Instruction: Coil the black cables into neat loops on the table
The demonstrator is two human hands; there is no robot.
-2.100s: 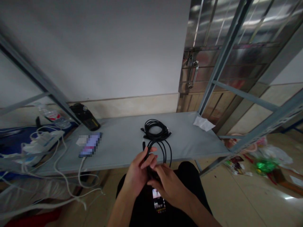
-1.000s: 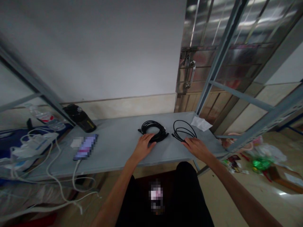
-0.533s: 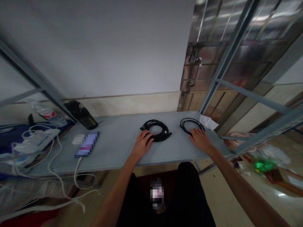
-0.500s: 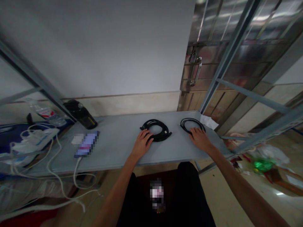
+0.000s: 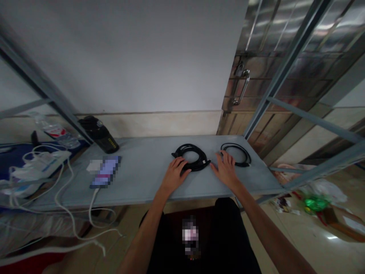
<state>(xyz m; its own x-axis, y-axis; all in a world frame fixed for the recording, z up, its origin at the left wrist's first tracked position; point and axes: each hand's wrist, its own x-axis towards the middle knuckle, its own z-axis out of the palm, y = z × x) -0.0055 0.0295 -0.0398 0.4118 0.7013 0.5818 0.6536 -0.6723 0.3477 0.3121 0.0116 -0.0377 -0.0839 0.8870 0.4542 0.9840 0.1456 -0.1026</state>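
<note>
A thick coil of black cable (image 5: 203, 156) lies on the grey tabletop (image 5: 142, 163), with a plug end at its right side. My left hand (image 5: 174, 175) rests on the coil's lower left edge, thumb apart and fingers stretched out. To the right is a second, thinner coil of black cable (image 5: 248, 152). My right hand (image 5: 227, 171) is at this coil's left side with its fingers spread. Its fingertips overlap the left edge of the loop, and its thumb points toward the thick coil. Neither hand shows a grip on a cable.
Left on the table are a blurred phone (image 5: 107, 171) with a white cord and a black bottle (image 5: 99, 135). Farther left are a clear plastic bottle (image 5: 58, 131) and a white power strip (image 5: 45, 167). Grey metal posts (image 5: 281, 82) frame the table. A metal door (image 5: 256, 76) stands beyond.
My right hand has moved left, from the front of the thinner coil to its left side. That coil has turned. The white paper behind it no longer shows. My left hand stays at the thick coil.
</note>
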